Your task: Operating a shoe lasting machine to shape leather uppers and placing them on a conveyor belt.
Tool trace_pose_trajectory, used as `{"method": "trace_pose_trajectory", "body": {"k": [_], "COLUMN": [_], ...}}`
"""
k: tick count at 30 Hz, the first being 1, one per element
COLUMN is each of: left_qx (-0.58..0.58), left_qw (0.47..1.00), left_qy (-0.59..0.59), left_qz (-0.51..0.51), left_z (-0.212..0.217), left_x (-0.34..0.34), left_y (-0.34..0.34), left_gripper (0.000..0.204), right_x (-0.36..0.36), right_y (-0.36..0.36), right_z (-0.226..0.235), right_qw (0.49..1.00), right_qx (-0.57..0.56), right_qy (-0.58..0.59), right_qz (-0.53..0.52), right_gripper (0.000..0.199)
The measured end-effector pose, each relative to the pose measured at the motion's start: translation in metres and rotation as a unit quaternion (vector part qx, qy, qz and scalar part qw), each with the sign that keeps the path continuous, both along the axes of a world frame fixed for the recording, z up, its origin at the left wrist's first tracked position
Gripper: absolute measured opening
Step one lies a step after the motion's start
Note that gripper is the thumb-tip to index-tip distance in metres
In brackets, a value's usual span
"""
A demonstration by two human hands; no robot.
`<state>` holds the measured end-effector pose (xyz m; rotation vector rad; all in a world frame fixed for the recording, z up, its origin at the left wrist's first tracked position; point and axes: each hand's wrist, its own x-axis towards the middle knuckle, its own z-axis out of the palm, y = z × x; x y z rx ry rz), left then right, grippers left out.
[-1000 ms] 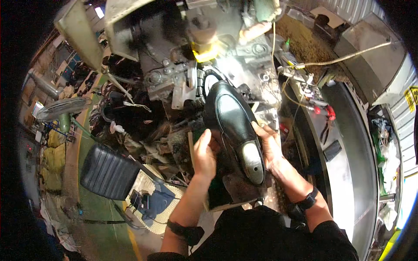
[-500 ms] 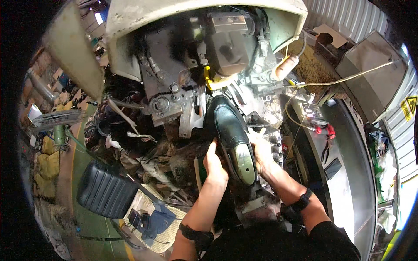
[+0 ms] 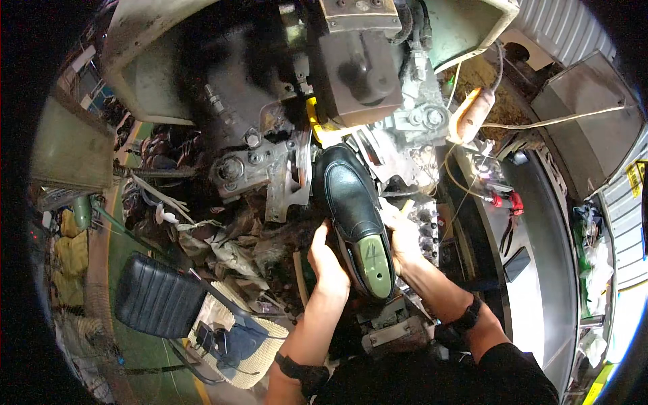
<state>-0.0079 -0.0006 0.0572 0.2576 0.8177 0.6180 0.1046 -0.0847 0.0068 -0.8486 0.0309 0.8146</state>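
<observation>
A black leather slip-on shoe [image 3: 349, 196] points toe-away from me, sole down, on a green last [image 3: 374, 263] whose top shows at the heel opening. My left hand [image 3: 329, 260] is closed along the shoe's left side, thumb up by its edge. On the opposite side my right hand [image 3: 403, 236] grips it, with some fingers hidden beneath. The toe reaches in between the metal jaws of a machine, the left jaw [image 3: 290, 179] and the right jaw [image 3: 378, 162]. Just beyond the toe is a yellow bracket [image 3: 324, 131]. Whether the toe touches the jaws I cannot tell.
Above the jaws hangs a heavy metal block [image 3: 358, 74] under the machine's pale hood [image 3: 148, 74]. A lit work lamp [image 3: 472, 115] hangs at the right. Beyond it run a grey bench [image 3: 536, 270] and a dark phone [image 3: 517, 264]. At left stands a black chair [image 3: 162, 293].
My view has shifted, so the machine looks nearer and larger. Both hands keep hold of the shoe, whose heel end sits slightly lower and further left in the picture.
</observation>
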Motion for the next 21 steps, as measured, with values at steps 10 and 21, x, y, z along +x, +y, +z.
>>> {"method": "trace_pose_trajectory", "body": {"k": [10,21], "left_qx": [0.014,0.006], "left_qw": [0.999,1.0], "left_qy": [-0.023,-0.022], "left_qz": [0.018,0.011], "left_z": [-0.05,-0.042], "left_x": [0.009,0.011], "left_y": [0.011,0.006], "left_gripper": [0.038,0.042], "right_x": [0.004,0.004], "right_y": [0.009,0.006], "right_z": [-0.018,-0.01], "right_qw": [1.0,0.999], "right_qx": [0.008,-0.007], "right_qy": [0.006,-0.01], "right_qz": [-0.016,-0.036], "right_gripper": [0.05,0.053]}}
